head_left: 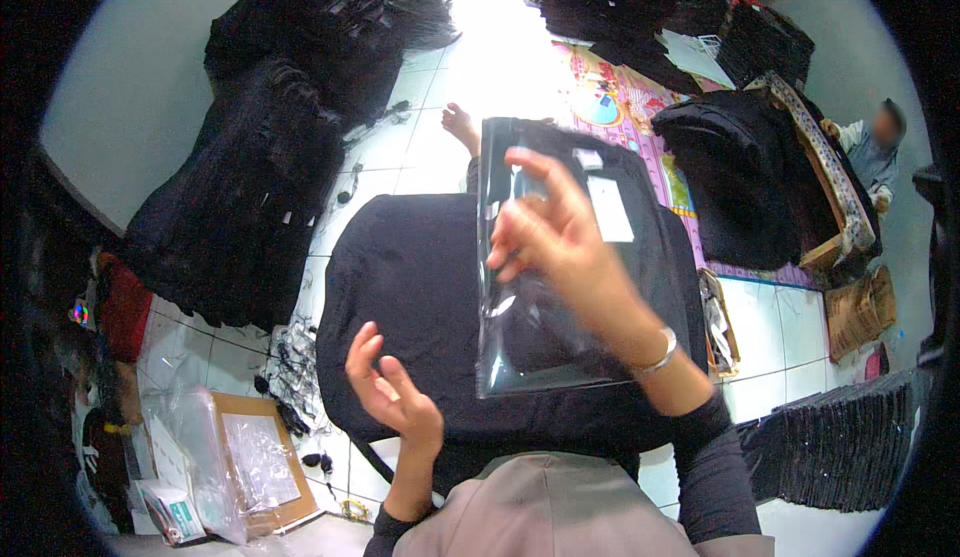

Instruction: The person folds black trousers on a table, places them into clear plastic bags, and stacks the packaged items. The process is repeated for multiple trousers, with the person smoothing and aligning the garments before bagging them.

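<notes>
A clear plastic bag (520, 357) with a folded black garment (640, 287) in it lies before me. A white tag (611, 210) and a smaller white label show at the garment's upper part. Over the bag's left part is my right hand (555, 227), slightly blurred. Its forefinger is stretched out and the other fingers are bent but apart; I see nothing held. My left hand (395, 392) hovers lower left with fingers spread, holding nothing. Beneath both is a black cloth-covered surface (400, 277), on which the bag rests.
Large heaps of black clothing (240, 177) lie along the left. A stack of packed black pieces (840, 442) stands at the lower right, and clear bags (205, 457) at the lower left. Further off are a pink patterned mat (625, 97), a bare foot (460, 125) and another person (880, 147).
</notes>
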`<state>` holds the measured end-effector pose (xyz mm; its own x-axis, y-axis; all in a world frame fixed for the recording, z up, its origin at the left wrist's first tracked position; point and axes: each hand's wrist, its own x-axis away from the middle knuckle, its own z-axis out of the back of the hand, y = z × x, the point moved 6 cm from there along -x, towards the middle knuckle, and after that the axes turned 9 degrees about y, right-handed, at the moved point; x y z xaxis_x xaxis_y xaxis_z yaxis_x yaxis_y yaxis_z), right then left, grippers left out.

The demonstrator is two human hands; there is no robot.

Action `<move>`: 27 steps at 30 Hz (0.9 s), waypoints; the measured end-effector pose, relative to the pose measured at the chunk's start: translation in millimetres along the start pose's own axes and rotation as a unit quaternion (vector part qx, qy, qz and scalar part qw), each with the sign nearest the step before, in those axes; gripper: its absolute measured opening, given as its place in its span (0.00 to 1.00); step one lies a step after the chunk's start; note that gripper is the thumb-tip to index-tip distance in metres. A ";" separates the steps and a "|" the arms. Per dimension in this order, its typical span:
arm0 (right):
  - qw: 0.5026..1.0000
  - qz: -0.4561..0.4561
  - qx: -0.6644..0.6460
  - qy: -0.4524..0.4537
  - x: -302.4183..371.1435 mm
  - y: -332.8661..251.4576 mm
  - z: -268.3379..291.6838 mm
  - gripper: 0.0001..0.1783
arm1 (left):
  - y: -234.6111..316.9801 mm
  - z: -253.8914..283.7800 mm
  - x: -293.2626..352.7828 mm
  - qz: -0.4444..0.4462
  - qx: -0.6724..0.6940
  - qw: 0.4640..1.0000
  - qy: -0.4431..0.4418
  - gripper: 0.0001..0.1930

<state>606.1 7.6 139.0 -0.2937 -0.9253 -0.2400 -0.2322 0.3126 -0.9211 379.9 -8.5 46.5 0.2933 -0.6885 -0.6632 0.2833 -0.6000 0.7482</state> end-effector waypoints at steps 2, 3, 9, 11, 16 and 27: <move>0.971 0.039 0.226 0.069 15.1 39.1 4.5 0.27 | 11.5 -22.9 10.4 -0.007 -0.010 0.999 -0.046 0.14; 0.930 0.043 0.359 0.069 27.3 58.2 9.6 0.28 | 14.6 -41.5 19.3 -0.016 -0.010 0.990 -0.137 0.16; 0.704 0.079 0.705 -0.006 99.2 114.6 58.9 0.32 | -11.0 -106.3 88.8 -0.090 -0.161 0.860 -0.475 0.38; 0.677 0.080 0.730 0.044 117.1 99.6 94.6 0.31 | -19.0 -106.5 97.3 -0.133 -0.230 0.830 -0.490 0.38; 0.774 0.046 0.595 0.211 135.3 75.8 163.1 0.25 | -13.1 -105.3 85.6 -0.086 -0.173 0.812 -0.550 0.44; 0.700 0.198 0.684 0.054 171.8 68.3 73.2 0.33 | 16.3 -58.0 52.3 -0.248 0.006 0.822 -0.512 0.14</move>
<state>607.6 -145.8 12.5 -0.1682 -0.7796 -0.6033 0.9709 -0.0252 -0.2380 452.9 -30.6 22.9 -0.7809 -0.3354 -0.5270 0.1254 -0.9106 0.3937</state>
